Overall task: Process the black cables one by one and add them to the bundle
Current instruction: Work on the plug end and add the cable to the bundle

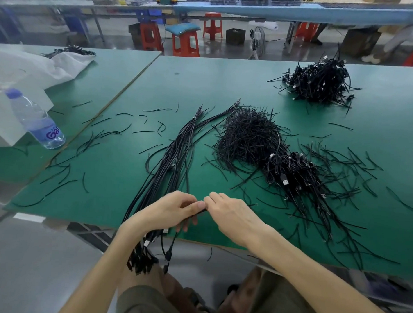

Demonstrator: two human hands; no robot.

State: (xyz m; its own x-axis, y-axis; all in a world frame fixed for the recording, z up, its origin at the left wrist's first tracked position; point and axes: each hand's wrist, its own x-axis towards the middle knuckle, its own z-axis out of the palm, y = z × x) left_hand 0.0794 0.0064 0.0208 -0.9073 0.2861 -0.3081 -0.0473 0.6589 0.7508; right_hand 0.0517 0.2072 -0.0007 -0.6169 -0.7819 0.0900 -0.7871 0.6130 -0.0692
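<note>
My hands meet at the near edge of the tabletop (227, 82): my left hand (175, 209) is curled around the bundle (175, 155), and my right hand (231, 215) is touching its thumb, with fingers bent down onto a short stretch of black cable (203, 210) pinched between the two. I cannot see the right thumb underneath. Far left stands a water bottle (35, 122) beside a white bag (28, 68), with loose twist-tie pieces (96, 133) scattered across the green surface. The bundle runs from a tie near its far tips down through my left hand and over the edge, where its plugs (146, 255) hang above my lap. To its right lies a heap of stripped ties (248, 136), then a pile of coiled cables (291, 168) just beyond my right hand, and a second, larger pile (320, 83) well apart at the back right. I judge the job partly done: a good number are gathered, but both coiled piles are left to work through.
</note>
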